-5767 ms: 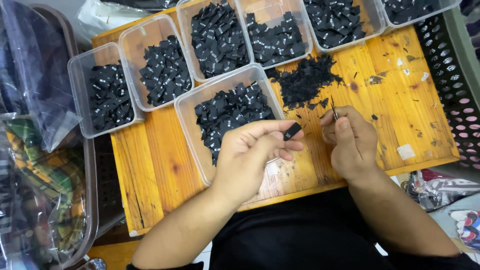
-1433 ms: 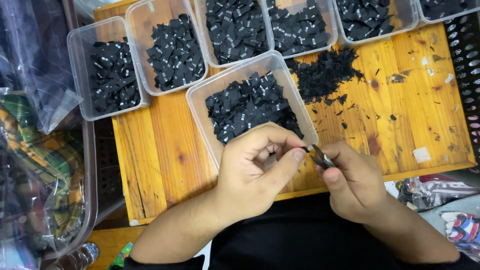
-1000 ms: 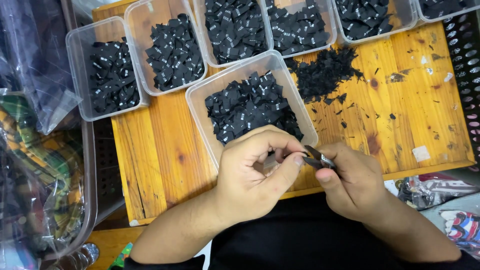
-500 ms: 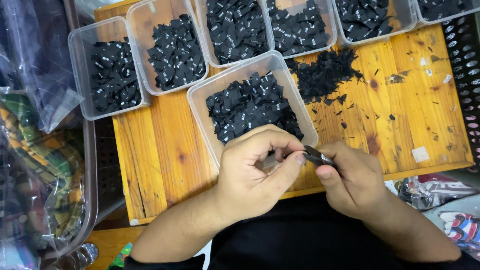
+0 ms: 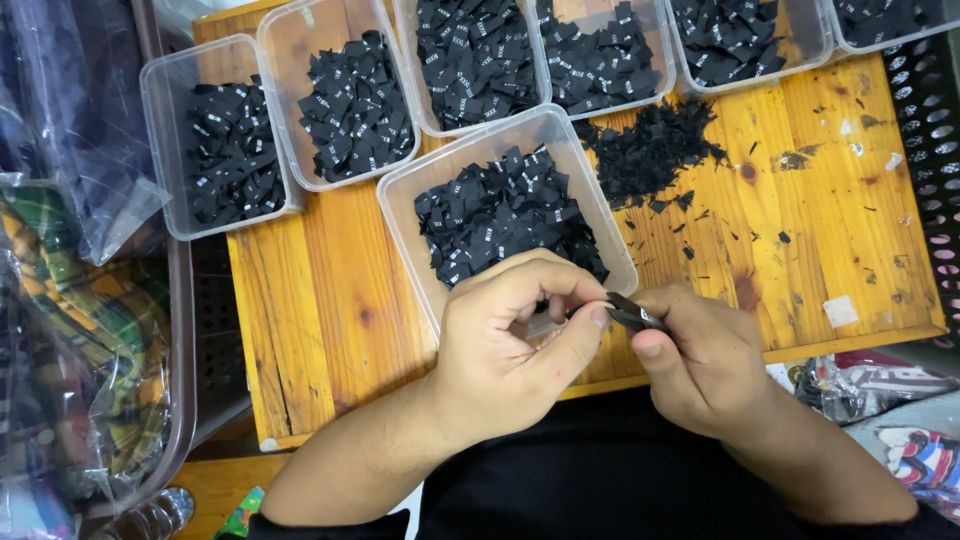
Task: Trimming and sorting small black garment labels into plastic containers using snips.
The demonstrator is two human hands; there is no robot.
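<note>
My left hand (image 5: 510, 345) and my right hand (image 5: 705, 355) meet over the near edge of a wooden table (image 5: 330, 320). Between their fingertips they pinch one small black fabric label (image 5: 632, 315), the left thumb and forefinger at one end, the right thumb and fingers at the other. Just beyond my hands stands a clear plastic tub (image 5: 400, 215) filled with several black labels (image 5: 505, 215). A loose heap of black label scraps (image 5: 650, 150) lies on the wood to the tub's right.
Several more clear tubs of black labels (image 5: 225, 150) line the table's far side. Bagged folded clothes (image 5: 70, 300) fill a bin on the left. A dark perforated basket (image 5: 930, 120) stands at the right edge, with more bagged fabric (image 5: 880, 400) below it.
Earlier my hands were apart, the left holding a label up. They have since come together on one label and have barely shifted over the last second.
</note>
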